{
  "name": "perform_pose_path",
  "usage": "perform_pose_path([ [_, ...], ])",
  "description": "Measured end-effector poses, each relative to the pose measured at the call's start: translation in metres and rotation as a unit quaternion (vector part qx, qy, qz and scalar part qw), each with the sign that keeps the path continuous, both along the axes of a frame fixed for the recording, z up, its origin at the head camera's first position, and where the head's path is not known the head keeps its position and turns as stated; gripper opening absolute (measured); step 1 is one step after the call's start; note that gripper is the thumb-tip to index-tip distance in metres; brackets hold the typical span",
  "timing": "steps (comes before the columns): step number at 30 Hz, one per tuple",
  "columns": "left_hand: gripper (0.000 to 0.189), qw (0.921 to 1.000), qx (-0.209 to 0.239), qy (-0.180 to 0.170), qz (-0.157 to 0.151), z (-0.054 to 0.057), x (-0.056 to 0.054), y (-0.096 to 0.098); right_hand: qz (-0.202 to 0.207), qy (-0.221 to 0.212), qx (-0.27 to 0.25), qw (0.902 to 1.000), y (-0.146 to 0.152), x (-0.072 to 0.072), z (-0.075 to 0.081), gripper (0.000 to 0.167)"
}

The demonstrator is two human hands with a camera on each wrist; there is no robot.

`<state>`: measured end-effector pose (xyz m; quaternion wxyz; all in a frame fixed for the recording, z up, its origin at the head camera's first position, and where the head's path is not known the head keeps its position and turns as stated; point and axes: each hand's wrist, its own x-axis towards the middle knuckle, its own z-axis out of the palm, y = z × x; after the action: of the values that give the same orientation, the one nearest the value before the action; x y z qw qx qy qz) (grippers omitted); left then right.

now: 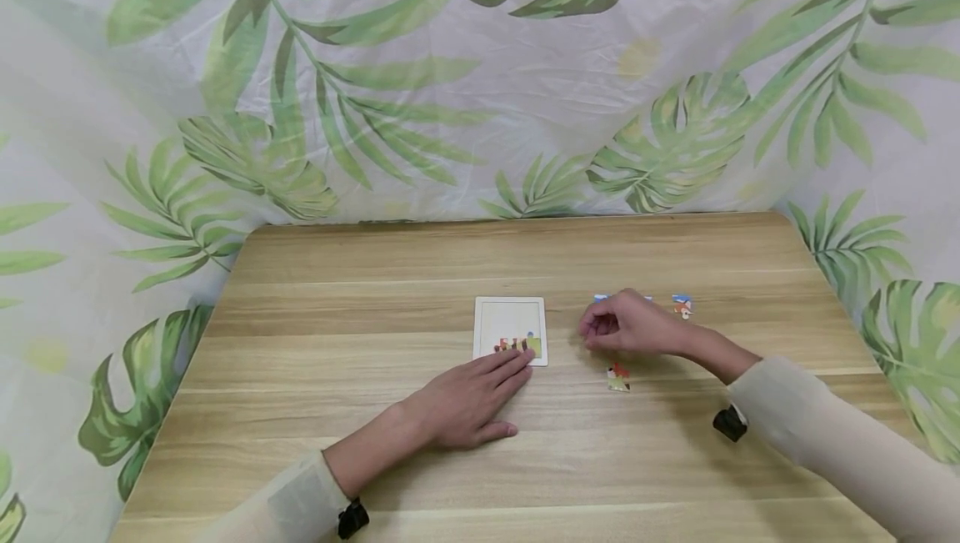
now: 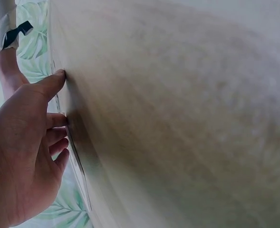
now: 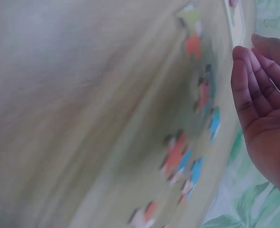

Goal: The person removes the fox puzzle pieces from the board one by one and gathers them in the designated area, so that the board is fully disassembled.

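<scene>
A white-rimmed puzzle tray (image 1: 477,322) lies on the wooden table, with joined jigsaw pieces (image 1: 534,344) along its near part. My left hand (image 1: 468,401) rests with straight fingers over the near edge of this tray, fingertips touching the pieces. To the right of the tray hovers my right hand (image 1: 637,324), fingers loosely bent. In the right wrist view no piece shows between its thumb and fingers. A loose jigsaw piece (image 1: 618,377) lies just below that hand, and others are partly hidden behind it. The right wrist view shows several loose pieces (image 3: 175,154), blurred.
Another loose piece (image 1: 682,307) lies on the table, right of my right hand. The wooden table (image 1: 337,309) ends at the back against a leaf-patterned cloth (image 1: 540,109), which also hangs at both sides.
</scene>
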<state>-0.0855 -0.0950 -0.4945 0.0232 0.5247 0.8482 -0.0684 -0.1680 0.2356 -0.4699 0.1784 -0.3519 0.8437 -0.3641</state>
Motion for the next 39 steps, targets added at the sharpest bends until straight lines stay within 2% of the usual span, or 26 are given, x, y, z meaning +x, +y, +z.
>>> perform_pose_path([
  [10,0.079,1.0000,0.001,-0.006,-0.005,0.002,0.002,0.002,0.003,-0.027,-0.009,0.9996,-0.029,-0.014,0.005,0.007],
  [18,0.080,0.9996,0.002,-0.023,0.017,0.001,0.004,0.007,0.021,-0.012,-0.004,0.9997,-0.044,-0.023,0.002,0.006],
  [26,0.077,0.9994,-0.005,0.001,0.034,0.002,0.005,0.014,0.030,-0.001,0.000,0.9996,-0.056,-0.031,0.003,0.006],
  [31,0.077,0.9993,-0.005,0.016,0.034,0.002,0.006,0.019,0.035,0.011,-0.001,0.9993,-0.061,-0.036,0.001,0.005],
  [39,0.077,0.9990,-0.009,0.002,0.044,-0.003,0.009,0.024,0.050,0.007,0.004,0.9987,-0.070,-0.045,-0.006,0.008],
])
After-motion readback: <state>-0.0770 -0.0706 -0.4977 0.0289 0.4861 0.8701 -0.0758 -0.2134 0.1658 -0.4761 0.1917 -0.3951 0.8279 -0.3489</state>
